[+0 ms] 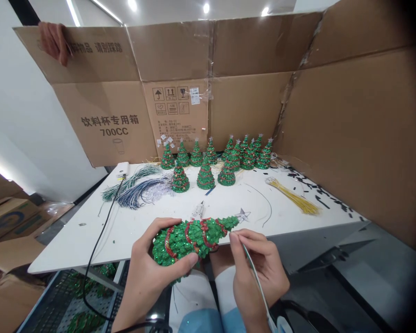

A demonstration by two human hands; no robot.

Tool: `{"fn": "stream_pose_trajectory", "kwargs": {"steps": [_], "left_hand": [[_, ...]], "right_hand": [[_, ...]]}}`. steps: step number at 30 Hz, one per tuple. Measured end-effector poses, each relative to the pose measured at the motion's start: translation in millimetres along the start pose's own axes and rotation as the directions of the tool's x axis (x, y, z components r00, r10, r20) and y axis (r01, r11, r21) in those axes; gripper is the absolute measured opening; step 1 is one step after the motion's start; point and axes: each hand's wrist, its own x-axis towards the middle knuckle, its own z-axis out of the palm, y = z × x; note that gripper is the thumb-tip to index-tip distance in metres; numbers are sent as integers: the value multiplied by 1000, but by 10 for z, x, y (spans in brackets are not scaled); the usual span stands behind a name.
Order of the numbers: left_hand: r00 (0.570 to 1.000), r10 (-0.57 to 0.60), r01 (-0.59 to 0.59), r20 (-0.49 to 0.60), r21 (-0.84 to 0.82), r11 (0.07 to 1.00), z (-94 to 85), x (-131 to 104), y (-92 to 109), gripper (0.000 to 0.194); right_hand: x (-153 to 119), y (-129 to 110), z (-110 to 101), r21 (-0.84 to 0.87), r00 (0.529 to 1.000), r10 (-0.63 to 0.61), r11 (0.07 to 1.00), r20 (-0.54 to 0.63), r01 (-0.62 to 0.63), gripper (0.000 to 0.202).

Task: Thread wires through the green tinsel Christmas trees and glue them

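My left hand [149, 270] is wrapped round the wide lower part of a glittery green tree [190, 238] with red garlands, tilted on its side above the table's front edge. A silver star [242, 215] is at the tree's tip, which points right. Beside the tip, my right hand [256, 261] pinches a thin pale cord [254, 270] that runs down across the palm. The end of the cord is too small to make out. A small white-and-grey item [197, 210] lies on the table just behind the tree.
Several green trees stand at the back of the white table [72, 240]. Wire bundles [138, 189] lie left, a yellow bundle [294, 196] right, beside black scraps. A black cable [104, 226] crosses the left side. Cardboard walls [249, 101] surround the back; another person's hand [55, 41] grips their top.
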Motion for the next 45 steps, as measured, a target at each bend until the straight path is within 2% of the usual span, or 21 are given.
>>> {"fn": "stream_pose_trajectory", "kwargs": {"steps": [2,4,6,8,12,19,26,45], "left_hand": [[1000,9,-9,5,-9,1000,1,2,-1,54],[1000,17,-17,8,-10,1000,4,-1,-1,55],[1000,16,-16,13,-4,1000,10,-6,-1,56],[1000,13,-13,15,5,1000,16,-9,-6,55],[999,38,-38,2,34,999,27,-7,-20,54],[999,42,-42,-18,35,999,46,-15,-3,55],[999,39,-39,-17,37,999,47,-14,-10,53],[999,37,-36,-24,23,999,56,-9,-29,53]], "right_hand": [[27,13,-31,98,993,120,988,18,-121,16],[43,22,-56,181,966,253,949,44,-257,20],[40,25,-68,200,944,326,923,51,-329,23],[22,25,-62,143,958,285,948,15,-284,21],[-7,27,-19,-24,997,67,997,-36,-68,15],[-35,31,11,-58,999,-27,998,-34,25,16],[-20,10,13,-28,1000,23,999,-13,-24,16],[24,26,-6,17,999,39,999,29,-39,17]]}}
